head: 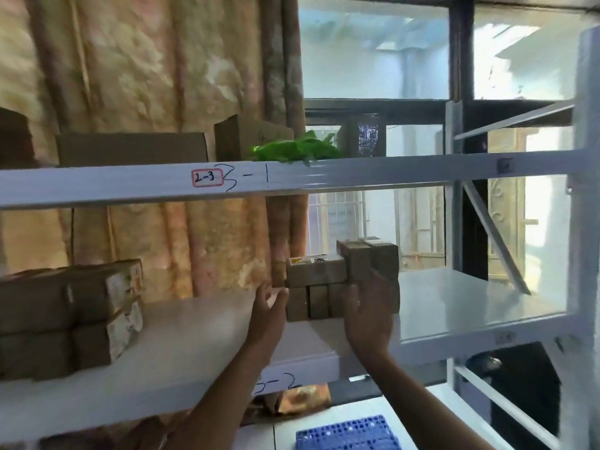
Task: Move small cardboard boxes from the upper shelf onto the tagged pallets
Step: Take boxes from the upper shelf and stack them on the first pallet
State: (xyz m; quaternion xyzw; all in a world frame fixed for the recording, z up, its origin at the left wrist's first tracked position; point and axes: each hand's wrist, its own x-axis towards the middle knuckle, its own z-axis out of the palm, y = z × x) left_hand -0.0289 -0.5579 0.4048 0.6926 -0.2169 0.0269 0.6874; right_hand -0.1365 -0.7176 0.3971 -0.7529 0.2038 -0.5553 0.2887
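Note:
A cluster of small brown cardboard boxes (316, 274) stands stacked on the white shelf (181, 349) at the centre. My left hand (268, 306) is at the cluster's left side, fingers curled beside a lower box; whether it touches is blurred. My right hand (368, 313) presses against the cluster's right front, fingers wrapped on the boxes (383, 258) stacked there. A blue perforated pallet (349, 433) shows at the bottom, below the shelf.
Larger taped cartons (69, 315) sit stacked at the shelf's left. The beam above (292, 177) carries a "2-3" tag; on it rest flat cartons (133, 147) and a green bag (297, 149). A curtain hangs behind; shelf uprights (586, 222) stand right.

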